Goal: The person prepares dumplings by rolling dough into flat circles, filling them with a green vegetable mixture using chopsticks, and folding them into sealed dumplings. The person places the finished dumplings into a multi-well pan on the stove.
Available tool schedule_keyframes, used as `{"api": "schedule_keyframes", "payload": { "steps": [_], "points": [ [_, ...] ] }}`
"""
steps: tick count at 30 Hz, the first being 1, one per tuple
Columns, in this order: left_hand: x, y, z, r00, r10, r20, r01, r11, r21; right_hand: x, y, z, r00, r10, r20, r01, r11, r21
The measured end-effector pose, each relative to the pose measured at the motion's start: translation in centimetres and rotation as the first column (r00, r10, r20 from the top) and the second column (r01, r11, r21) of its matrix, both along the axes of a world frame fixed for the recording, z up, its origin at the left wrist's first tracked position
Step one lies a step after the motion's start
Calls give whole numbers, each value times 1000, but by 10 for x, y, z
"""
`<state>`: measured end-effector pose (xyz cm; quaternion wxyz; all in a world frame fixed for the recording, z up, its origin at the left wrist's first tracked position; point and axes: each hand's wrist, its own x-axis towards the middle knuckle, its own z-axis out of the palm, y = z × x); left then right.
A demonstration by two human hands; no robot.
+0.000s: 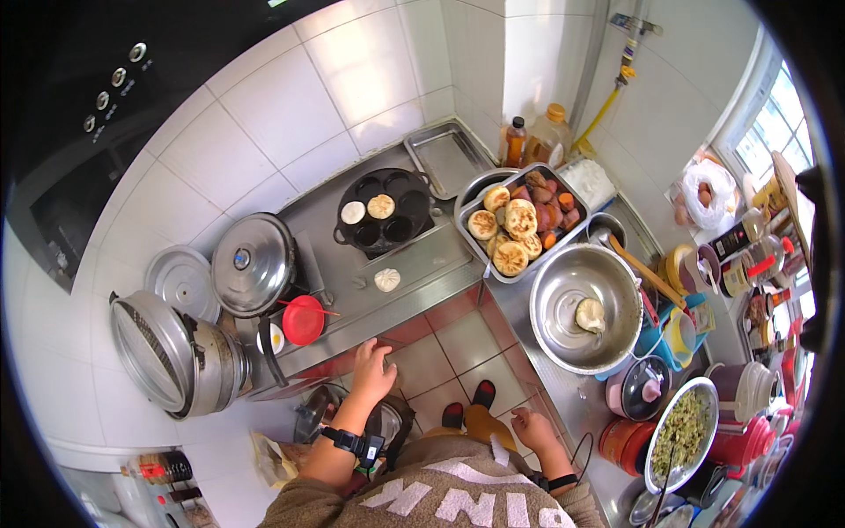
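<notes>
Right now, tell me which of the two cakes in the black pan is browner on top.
The right-hand cake: its top is golden brown, while the left-hand cake is pale.

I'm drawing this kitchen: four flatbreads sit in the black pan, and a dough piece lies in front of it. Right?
Not four: the head view shows two flatbreads in the black pan. A dough piece does lie in front of it.

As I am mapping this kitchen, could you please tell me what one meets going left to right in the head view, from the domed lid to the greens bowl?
Domed lid, red bowl, pan, bun tray, mixing bowl, greens bowl.
</notes>
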<state>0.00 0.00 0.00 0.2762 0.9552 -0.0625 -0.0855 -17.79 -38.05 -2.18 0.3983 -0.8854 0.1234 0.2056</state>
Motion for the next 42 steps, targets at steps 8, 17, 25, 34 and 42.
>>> {"api": "schedule_keyframes", "payload": {
  "steps": [8, 17, 25, 34, 42],
  "points": [
    [-3, -32, -6, 967, -157, -199, 201, 953, 227, -65, -8, -19, 988, -108, -107, 110, 994, 9],
    [-7, -70, 2, 933, -306, -189, 339, 924, 178, -135, -19, -16, 901, -418, -113, 419, 908, -19],
    [-67, -155, -53, 605, -783, -142, 796, 596, 106, -261, 15, 3, 769, -612, -181, 600, 790, -126],
    [-268, -292, -46, 123, -913, -389, 963, 205, -177, -456, -13, 10, 486, -874, 6, 867, 481, -131],
    [-552, -468, -9, -340, -754, -562, 938, -229, -261, -729, -61, -6, -30, -981, 190, 999, -32, -7]
  ]
}}
